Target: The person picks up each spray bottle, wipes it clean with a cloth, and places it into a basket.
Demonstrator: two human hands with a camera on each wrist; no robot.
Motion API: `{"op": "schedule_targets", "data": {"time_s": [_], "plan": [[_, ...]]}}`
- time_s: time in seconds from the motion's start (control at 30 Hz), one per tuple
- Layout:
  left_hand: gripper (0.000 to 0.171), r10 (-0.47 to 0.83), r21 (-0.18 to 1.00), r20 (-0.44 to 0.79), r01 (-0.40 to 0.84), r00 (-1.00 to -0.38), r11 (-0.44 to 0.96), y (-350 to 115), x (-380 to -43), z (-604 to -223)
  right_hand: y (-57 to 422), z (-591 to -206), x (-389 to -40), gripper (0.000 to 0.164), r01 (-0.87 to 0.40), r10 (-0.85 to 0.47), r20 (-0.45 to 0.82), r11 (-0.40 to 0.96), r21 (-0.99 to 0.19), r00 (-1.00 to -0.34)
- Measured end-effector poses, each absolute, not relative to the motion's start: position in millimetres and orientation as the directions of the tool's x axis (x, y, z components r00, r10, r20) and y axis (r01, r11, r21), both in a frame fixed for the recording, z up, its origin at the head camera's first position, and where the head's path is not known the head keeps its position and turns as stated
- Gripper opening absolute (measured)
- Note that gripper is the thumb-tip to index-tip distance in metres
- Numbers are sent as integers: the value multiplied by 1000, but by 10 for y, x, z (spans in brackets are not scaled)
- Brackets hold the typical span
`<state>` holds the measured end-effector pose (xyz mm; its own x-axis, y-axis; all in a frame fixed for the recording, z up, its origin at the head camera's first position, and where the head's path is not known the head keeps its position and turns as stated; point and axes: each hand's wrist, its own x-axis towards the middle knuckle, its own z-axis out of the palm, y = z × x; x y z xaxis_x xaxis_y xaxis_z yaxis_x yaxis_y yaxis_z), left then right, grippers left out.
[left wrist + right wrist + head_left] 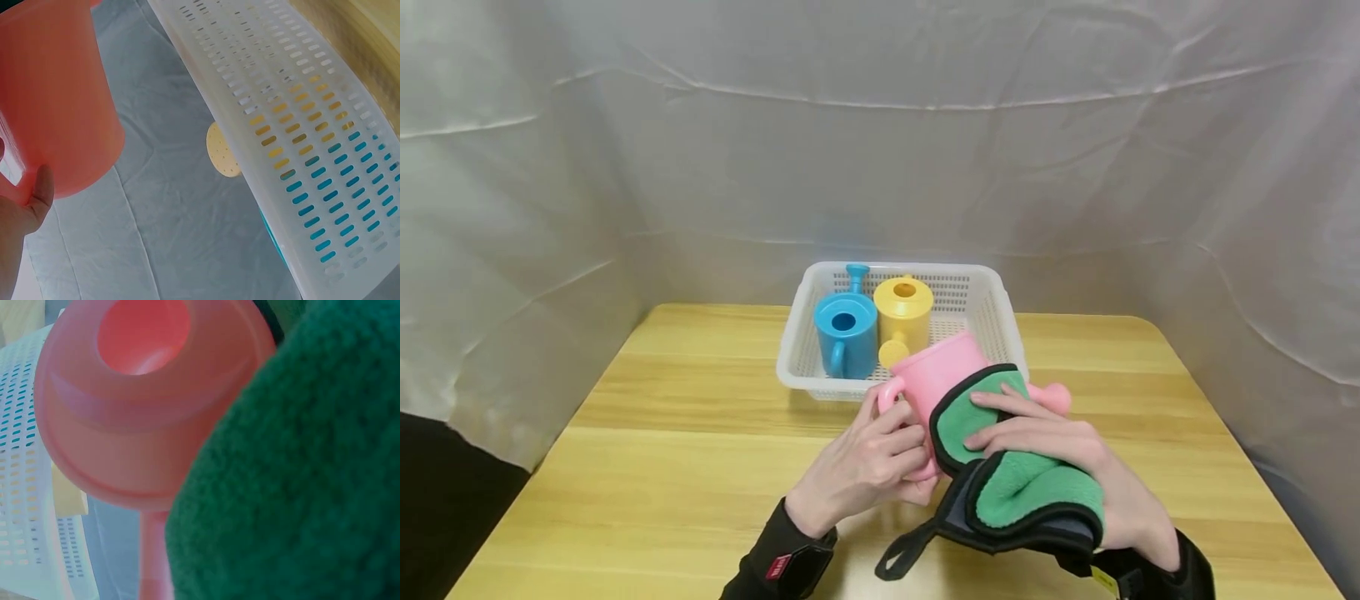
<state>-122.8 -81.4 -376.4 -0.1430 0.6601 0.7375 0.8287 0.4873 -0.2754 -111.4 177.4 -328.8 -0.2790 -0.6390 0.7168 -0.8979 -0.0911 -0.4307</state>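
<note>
A pink watering can (pixel 942 367) is held tilted above the table, in front of the basket. My left hand (pixel 880 454) grips its handle, with the thumb against the body in the left wrist view. Over the can's side lies a green cloth (pixel 1037 492) with black edging, a grey back and a hanging loop. My right hand (pixel 1060 446) holds this cloth against the can, fingers spread across it and thumb hidden. The can's spout (pixel 1051 397) points right, beyond the cloth. In the right wrist view, the can's round top opening (pixel 145 334) shows beside the cloth.
Behind the can stands a white perforated basket (pixel 1007 321) on the wooden table (pixel 685 467). A blue watering can (pixel 850 346) and a yellow watering can (pixel 906 312) stand upright in its left and middle parts. Pale sheeting (pixel 880 167) hangs around the table's back and sides.
</note>
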Motion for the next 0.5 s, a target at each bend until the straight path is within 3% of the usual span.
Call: {"op": "schedule_targets", "data": {"time_s": [0.13,0.27,0.33,0.5], "plan": [[17,695,-298,703,826,-150,479,-787,-1202,-3777,1760,-3313,-1129,48,-913,-591,744,-32,-407,-311],[29,730,-309,660,820,-179,481,-777,-1172,-3793,1750,-3338,-1104,50,-902,-550,735,87,-422,-397],[34,738,-323,649,811,-185,487,-778,-1162,-3791,1736,-3342,-1107,50,-905,-543,742,84,-417,-393],[11,750,-327,628,804,-208,497,-782,-1146,-3778,1692,-3335,-1150,51,-923,-560,773,-40,-384,-298]]}}
